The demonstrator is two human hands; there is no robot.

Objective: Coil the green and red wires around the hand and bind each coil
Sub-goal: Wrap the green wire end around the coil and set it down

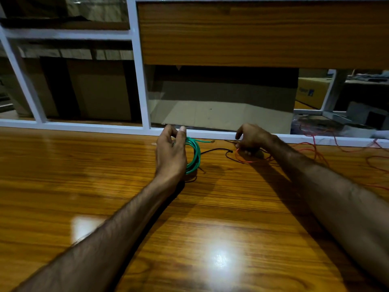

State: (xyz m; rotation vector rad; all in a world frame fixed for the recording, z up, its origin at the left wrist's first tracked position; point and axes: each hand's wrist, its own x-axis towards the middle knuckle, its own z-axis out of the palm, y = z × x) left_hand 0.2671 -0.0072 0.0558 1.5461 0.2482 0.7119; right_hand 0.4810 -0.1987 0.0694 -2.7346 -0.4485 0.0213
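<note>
A green wire [194, 155] is wound in several loops around my left hand [171, 153], whose fingers curl to hold the coil; its bare end sticks out to the right near the white frame. My right hand [251, 138] rests on the table farther right, fingers pinched down on thin wire where a red wire [248, 160] and a black wire [214, 150] lie together. Which strand it grips is hidden under the fingers. The red wire trails loose to the right across the table. The black wire runs between the two hands.
The glossy wooden table [126, 207] ends at a white metal frame [84, 126] with glass panes behind it. More loose red wire [376, 163] sprawls at the far right edge. Cardboard boxes stand beyond the glass.
</note>
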